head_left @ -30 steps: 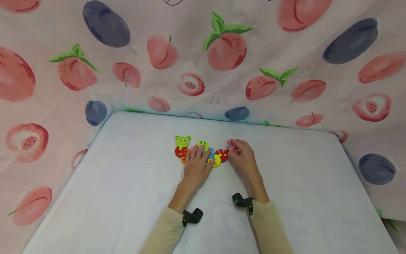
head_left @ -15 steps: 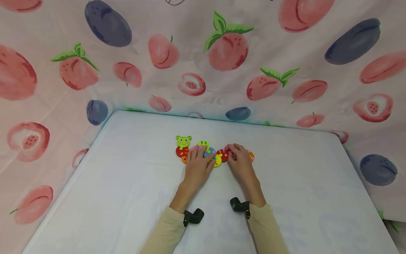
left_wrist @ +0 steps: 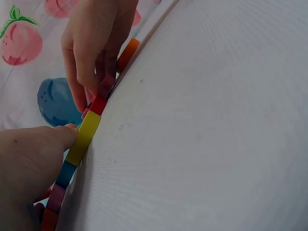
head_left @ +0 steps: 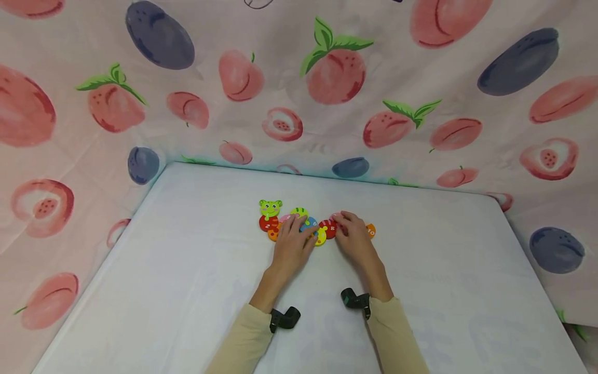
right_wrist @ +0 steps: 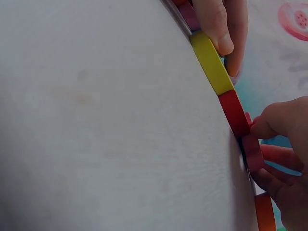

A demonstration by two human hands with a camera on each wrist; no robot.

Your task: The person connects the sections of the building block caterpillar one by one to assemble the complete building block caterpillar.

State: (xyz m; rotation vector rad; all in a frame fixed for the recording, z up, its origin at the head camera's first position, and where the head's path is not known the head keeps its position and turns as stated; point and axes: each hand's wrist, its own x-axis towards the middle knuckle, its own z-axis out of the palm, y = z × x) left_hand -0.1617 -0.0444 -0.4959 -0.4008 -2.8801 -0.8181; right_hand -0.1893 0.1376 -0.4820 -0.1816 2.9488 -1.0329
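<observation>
A caterpillar puzzle of numbered, coloured pieces lies on the table, starting with a green smiling head (head_left: 270, 208) at its left end. My left hand (head_left: 290, 243) rests on the middle of the row with its fingers spread, partly covering several pieces. Its thumb touches the yellow piece (left_wrist: 84, 138). My right hand (head_left: 356, 236) pinches a pink piece (right_wrist: 252, 153) right at the end of the red piece (head_left: 328, 229) marked 8. Most of the pink piece is hidden under the fingers in the head view. Beyond the right hand lies a separate orange piece (head_left: 371, 230).
The puzzle lies on a white-covered table (head_left: 187, 291). Behind it hangs a fruit-print cloth (head_left: 289, 78), which also drops along both sides. A dark wrist camera (head_left: 285, 318) sits on the left sleeve, another camera (head_left: 355, 299) on the right.
My right hand has brought the raised, tilted pink piece down and left against the red piece. The orange piece, hidden at first, now shows beside that hand. The left hand stays put.
</observation>
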